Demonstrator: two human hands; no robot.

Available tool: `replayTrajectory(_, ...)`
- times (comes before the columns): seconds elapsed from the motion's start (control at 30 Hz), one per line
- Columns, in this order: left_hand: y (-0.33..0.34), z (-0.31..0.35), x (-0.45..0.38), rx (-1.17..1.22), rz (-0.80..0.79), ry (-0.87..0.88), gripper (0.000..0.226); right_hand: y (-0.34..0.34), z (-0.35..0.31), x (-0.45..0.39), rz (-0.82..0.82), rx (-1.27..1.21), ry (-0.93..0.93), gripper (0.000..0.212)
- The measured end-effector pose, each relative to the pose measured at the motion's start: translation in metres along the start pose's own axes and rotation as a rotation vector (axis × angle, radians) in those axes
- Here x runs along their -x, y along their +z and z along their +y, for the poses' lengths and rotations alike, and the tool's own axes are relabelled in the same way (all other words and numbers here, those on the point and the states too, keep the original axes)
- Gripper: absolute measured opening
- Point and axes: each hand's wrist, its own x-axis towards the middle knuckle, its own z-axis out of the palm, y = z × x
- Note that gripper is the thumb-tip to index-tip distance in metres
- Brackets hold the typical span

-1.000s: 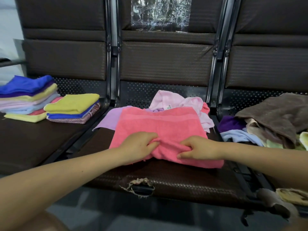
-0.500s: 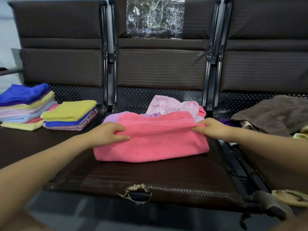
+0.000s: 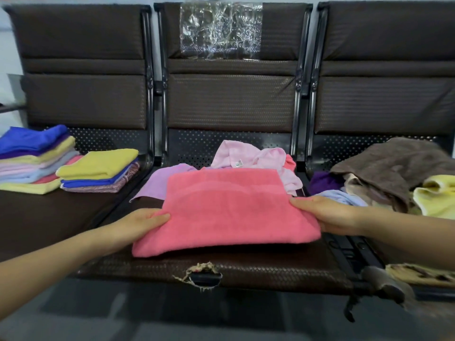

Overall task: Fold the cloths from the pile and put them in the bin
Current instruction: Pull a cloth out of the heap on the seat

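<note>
Both hands, the left hand and the right hand, grasp the side edges of the folded pink cloth lying on the middle seat of the bench. Two folded stacks wait far left, while an unfolded pile remains at right, so I judge much is left; no bin shows. The brown padded seat is torn at its near edge.

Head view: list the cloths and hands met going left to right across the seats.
tall folded stack → short folded stack → left hand → pink towel → right hand → brown cloth
</note>
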Motion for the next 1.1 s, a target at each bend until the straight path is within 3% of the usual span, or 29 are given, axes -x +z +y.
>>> replayTrajectory(0.07,0.004,0.003,0.005,0.001,-0.062,-0.003,0.070,-0.002,0.003,0.004,-0.048,0.035,0.064,0.039)
replayTrajectory(0.2,0.001,0.024,0.000,-0.133,-0.122,-0.002,0.045,-0.002,-0.006,-0.001,0.040,0.084,0.054,0.027)
replayTrajectory(0.33,-0.022,0.041,-0.036,-0.428,0.123,0.047,0.047,-0.011,-0.026,-0.030,0.325,0.259,-0.112,0.029)
replayTrajectory(0.4,-0.029,0.044,-0.056,-0.511,0.243,0.067,0.037,-0.014,-0.035,-0.049,0.412,0.366,-0.167,0.027)
replayTrajectory(0.53,-0.038,0.042,-0.095,-0.675,0.400,0.042,0.023,-0.009,-0.057,-0.080,0.492,0.676,-0.242,0.034)
replayTrajectory(0.7,-0.038,0.026,-0.130,-0.894,0.596,-0.041,0.027,-0.015,-0.064,-0.123,0.545,0.883,-0.135,0.048)
replayTrajectory(0.87,-0.030,0.019,-0.140,-0.835,0.629,-0.148,0.022,-0.014,-0.057,-0.138,0.558,0.890,-0.075,0.039)
replayTrajectory(0.93,-0.026,0.018,-0.140,-0.750,0.599,-0.194,0.030,-0.016,-0.050,-0.140,0.569,0.853,-0.044,0.037)
replayTrajectory(1.03,-0.020,0.009,-0.139,-0.569,0.517,-0.237,0.033,-0.022,-0.038,-0.139,0.592,0.524,-0.073,0.029)
replayTrajectory(1.1,-0.020,0.002,-0.138,-0.421,0.554,-0.328,0.041,-0.023,-0.029,-0.131,0.521,0.251,-0.052,0.016)
